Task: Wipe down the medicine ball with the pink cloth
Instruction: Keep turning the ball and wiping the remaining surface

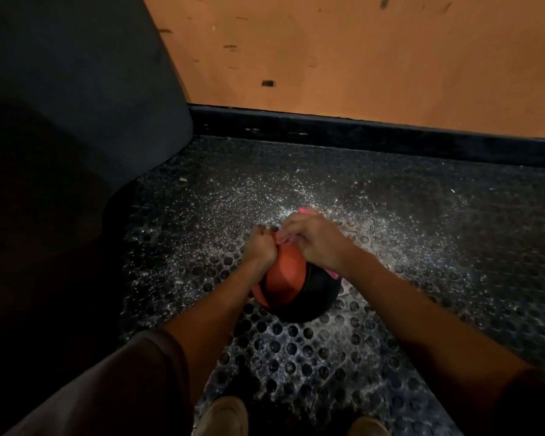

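Shoes (224, 416), medicine ball (288, 280), pink cloth (286, 244), pad (76, 89).

Loose and dark brownish, the left sleeve (129, 372) was cut short and wide, it ended about the elbow, and the left forearm (211, 306) ran bare from there to the left hand (260, 247). Over on the other side the right sleeve (532, 401) was just as dark, only its edge showing in the corner, with the right forearm (422, 297) bare down to the right hand (312, 237). And down at the bottom edge were light tan shoes: the left shoe (224, 416) had a rounded, soft-looking toe, and only the toe of the right shoe (368, 427) was in view.
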A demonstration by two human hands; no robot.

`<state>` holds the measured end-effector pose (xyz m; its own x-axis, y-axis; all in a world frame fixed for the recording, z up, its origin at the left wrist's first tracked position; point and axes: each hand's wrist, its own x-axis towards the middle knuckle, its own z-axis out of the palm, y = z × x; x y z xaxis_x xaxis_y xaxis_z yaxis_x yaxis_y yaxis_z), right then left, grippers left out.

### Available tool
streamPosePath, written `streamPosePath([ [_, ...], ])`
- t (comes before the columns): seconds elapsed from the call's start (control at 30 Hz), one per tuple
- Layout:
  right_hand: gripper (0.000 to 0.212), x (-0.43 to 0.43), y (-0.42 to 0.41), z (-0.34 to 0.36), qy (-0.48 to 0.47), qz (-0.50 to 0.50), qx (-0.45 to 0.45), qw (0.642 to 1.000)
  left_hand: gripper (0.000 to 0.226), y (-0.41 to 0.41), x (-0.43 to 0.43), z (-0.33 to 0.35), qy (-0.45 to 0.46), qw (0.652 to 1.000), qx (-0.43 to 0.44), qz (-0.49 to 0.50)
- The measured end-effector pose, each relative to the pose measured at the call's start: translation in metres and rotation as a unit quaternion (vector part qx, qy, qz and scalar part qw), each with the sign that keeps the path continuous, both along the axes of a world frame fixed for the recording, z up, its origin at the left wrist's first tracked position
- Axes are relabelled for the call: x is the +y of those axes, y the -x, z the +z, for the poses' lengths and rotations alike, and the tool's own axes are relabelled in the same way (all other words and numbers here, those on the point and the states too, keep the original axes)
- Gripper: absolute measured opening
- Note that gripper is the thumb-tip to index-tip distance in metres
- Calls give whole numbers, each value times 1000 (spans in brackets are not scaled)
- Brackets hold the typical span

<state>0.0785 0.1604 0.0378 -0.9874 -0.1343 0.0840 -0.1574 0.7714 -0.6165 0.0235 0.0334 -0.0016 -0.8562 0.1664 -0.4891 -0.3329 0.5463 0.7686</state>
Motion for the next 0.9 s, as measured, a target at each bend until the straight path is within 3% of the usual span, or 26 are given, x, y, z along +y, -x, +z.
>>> streamPosePath([
  [0.1,19,11,1,-6,37,-138,-55,988,34,6,1,5,-7,999,-38,-2],
  [0.17,18,22,0,-11,114,-256,-143,949,37,13,2,-2,0,999,-53,-3],
  [0.23,20,25,0,-14,102,-300,-169,933,37,17,2,-10,-11,997,-73,18],
  [0.3,20,15,1,-11,75,-290,-134,945,38,18,0,-5,-11,996,-87,32],
  [0.43,19,-10,-7,2,35,-123,-29,991,42,21,-5,-5,-72,980,-148,114],
  [0.5,24,-2,-17,-4,51,-102,-13,993,41,23,-10,-10,-74,977,-154,130],
  [0.53,27,5,-22,-11,75,-135,-26,988,41,24,-11,-12,-39,987,-118,103],
  [0.6,34,16,-30,-28,113,-225,-69,965,39,21,-15,-12,40,998,46,11],
  [0.67,40,18,-31,-39,133,-297,-92,941,37,16,-9,0,27,963,243,-113],
  [0.7,39,19,-27,-42,138,-322,-99,931,37,16,-1,6,21,937,296,-186],
  [0.8,42,25,-10,-45,147,-357,-122,914,40,20,32,16,64,913,241,-321],
  [0.9,41,22,-1,-37,147,-338,-97,925,48,22,41,14,162,899,215,-344],
])
